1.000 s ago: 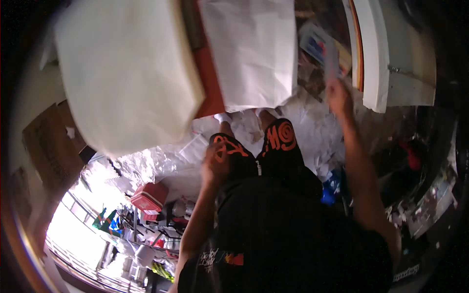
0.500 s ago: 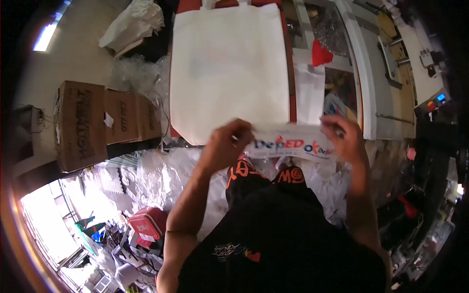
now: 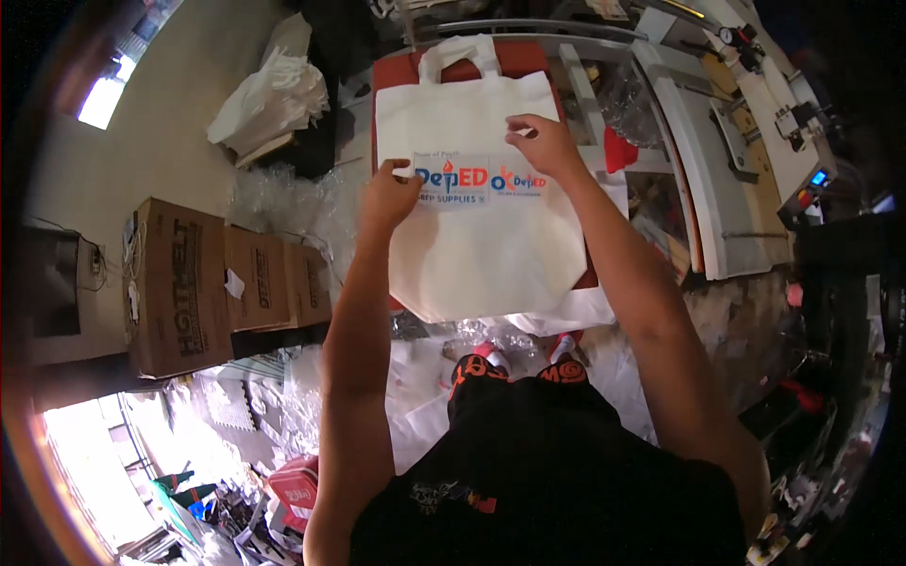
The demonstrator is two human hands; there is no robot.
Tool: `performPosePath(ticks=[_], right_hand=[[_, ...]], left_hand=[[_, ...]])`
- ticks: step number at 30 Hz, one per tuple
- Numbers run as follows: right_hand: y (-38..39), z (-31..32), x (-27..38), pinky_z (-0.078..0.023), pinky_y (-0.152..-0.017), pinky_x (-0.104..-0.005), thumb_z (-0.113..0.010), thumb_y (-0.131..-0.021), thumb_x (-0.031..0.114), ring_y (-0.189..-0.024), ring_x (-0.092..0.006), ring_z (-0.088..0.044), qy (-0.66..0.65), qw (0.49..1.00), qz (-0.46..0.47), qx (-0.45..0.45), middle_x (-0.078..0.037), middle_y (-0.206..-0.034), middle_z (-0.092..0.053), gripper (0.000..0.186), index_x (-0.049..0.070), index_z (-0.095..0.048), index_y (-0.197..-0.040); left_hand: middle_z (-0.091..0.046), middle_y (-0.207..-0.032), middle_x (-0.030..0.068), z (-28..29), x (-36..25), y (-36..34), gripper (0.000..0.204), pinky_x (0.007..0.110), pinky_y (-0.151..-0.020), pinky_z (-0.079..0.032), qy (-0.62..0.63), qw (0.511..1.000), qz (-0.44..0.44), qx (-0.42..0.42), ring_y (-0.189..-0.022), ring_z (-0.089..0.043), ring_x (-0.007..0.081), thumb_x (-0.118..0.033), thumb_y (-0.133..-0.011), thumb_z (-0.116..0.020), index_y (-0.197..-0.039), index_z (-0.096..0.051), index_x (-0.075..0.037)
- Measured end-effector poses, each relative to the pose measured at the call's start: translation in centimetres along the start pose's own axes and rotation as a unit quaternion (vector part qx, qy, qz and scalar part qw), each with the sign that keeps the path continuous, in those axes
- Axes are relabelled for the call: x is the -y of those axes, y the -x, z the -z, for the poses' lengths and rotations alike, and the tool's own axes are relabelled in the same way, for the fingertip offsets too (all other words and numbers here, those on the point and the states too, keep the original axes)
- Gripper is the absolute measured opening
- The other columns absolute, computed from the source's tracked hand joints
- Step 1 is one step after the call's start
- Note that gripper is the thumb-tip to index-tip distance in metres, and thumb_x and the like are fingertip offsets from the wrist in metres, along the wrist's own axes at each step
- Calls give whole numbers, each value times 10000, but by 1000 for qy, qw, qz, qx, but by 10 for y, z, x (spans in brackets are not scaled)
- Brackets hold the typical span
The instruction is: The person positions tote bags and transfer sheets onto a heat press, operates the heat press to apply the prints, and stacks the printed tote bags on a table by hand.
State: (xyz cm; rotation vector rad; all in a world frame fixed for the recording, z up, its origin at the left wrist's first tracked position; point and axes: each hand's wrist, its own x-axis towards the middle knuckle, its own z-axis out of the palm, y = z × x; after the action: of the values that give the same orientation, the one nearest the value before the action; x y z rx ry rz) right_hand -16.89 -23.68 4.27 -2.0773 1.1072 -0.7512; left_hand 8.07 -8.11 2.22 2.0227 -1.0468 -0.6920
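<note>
A white tote bag (image 3: pixel 481 255) with handles upright at its top lies on a red platen (image 3: pixel 524 59). A clear film (image 3: pixel 451 179) with blue and red printed lettering lies across the middle of the bag. My left hand (image 3: pixel 390 196) touches the film's left end, fingers bent and slightly apart. My right hand (image 3: pixel 545 146) hovers just above the film's right end near the bag's edge, fingers curled but apart.
A white machine (image 3: pixel 703 160) with gauge and control box (image 3: pixel 802 198) stands right. Cardboard boxes (image 3: pixel 175 283) and stacked white bags (image 3: pixel 264 104) sit left. Crumpled plastic (image 3: pixel 396 396) covers the floor; a red case (image 3: pixel 294 486) is lower left.
Both hands have moved forward and up onto the bag from near my legs. The printed film, held between them half a second ago, now lies on the bag, and both hands' fingers have loosened.
</note>
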Motion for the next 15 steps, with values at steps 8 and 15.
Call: performPosePath(ticks=[8, 15], right_hand=[[96, -14, 14, -393, -1006, -451, -703, -805, 148, -1163, -334, -516, 157, 971, 135, -120, -147, -1171, -582, 341, 16, -609, -1105], [116, -20, -7, -368, -1053, -469, -695, -819, 184, -1227, -365, -454, 206, 964, 129, -108, -162, -1273, -523, 448, -34, -586, -1195]], left_hand=[[-717, -895, 158, -3, 29, -10, 458, 386, -766, -538, 17, 999, 43, -27, -846, -697, 280, -226, -772, -749, -1154, -600, -21], [-696, -1018, 171, -1, -2, 14, 369, 397, -822, -515, -8, 999, -15, -37, -945, -664, 310, -210, -824, -702, -1135, -611, -34]])
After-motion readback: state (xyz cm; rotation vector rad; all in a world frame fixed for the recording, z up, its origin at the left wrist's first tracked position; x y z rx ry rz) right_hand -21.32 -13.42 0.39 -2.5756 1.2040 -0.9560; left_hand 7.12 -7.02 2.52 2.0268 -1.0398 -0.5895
